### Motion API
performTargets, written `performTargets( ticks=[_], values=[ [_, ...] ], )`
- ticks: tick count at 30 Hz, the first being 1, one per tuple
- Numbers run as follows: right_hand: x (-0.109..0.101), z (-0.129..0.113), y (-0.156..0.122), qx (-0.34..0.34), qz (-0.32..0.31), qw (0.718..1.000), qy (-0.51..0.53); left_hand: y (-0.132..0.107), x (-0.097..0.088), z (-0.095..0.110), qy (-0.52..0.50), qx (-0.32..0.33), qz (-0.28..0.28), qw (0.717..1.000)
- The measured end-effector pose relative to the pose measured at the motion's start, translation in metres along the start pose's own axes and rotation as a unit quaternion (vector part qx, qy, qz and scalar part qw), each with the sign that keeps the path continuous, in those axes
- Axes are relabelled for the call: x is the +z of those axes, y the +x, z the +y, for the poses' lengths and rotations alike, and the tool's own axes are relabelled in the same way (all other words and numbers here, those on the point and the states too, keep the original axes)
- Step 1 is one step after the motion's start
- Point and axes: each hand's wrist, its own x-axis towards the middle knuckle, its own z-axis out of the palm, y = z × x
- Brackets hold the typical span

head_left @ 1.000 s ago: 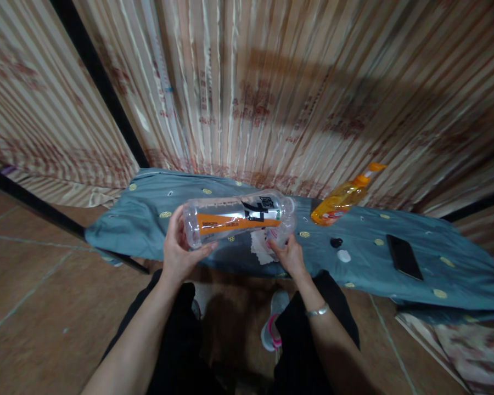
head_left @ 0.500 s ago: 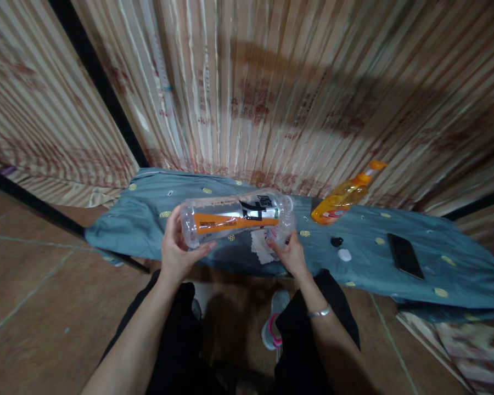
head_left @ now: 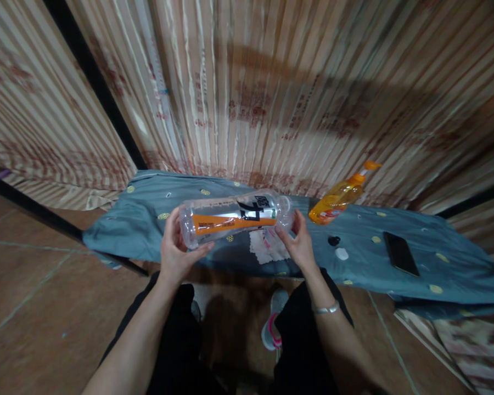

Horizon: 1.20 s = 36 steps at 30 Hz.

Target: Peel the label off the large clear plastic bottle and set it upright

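A clear plastic bottle [head_left: 230, 216] with an orange, silver and black label lies sideways between my hands, above the cloth. My left hand [head_left: 176, 247] grips its base end, with the thumb along the near side. At the neck end, my right hand [head_left: 298, 241] has its fingers and thumb around the clear neck. Below the bottle, partly hidden by it, a white tissue or wipe [head_left: 265, 249] with pink print rests on the cloth. To the right stands a pump bottle [head_left: 337, 200] of yellow-orange liquid.
A blue-grey patterned cloth [head_left: 354, 269] covers the bench-like surface. On it are a small black item [head_left: 334, 241], a white round piece [head_left: 342, 253] and a dark phone [head_left: 400, 253]. Behind hangs a striped curtain [head_left: 247, 82]; a black post [head_left: 102, 93] rises at left.
My right hand has shifted right and up around the bottle's neck, uncovering more of the tissue. The bottle has stayed nearly in place, and my left hand keeps its grip on the base.
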Motion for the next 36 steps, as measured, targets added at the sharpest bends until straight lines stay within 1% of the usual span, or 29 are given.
performTargets(
  ticks=[4,11,14,19,25,30,36],
  values=[
    [-0.003,-0.012,0.016,-0.044,-0.022,0.998,0.024,0.001,0.001,0.004,-0.003,-0.003,0.005,1.000],
    [-0.002,-0.025,0.037,-0.082,-0.059,0.995,0.009,0.002,0.002,0.005,0.019,-0.006,0.014,1.000],
    [0.002,-0.027,0.038,-0.081,-0.055,0.995,0.031,0.002,0.002,0.004,0.013,-0.016,0.015,1.000],
    [0.007,-0.025,0.037,-0.070,-0.027,0.996,0.054,0.002,0.002,0.005,0.003,-0.014,0.015,1.000],
    [0.008,-0.026,0.040,-0.049,-0.021,0.999,0.003,0.002,0.002,0.005,0.013,-0.015,0.012,1.000],
    [0.010,-0.029,0.041,-0.046,-0.012,0.999,-0.011,0.001,0.002,0.004,0.011,-0.032,0.012,0.999],
    [0.011,-0.033,0.039,-0.048,-0.001,0.998,-0.030,0.000,0.001,0.003,0.027,-0.025,0.016,0.999]
  ],
)
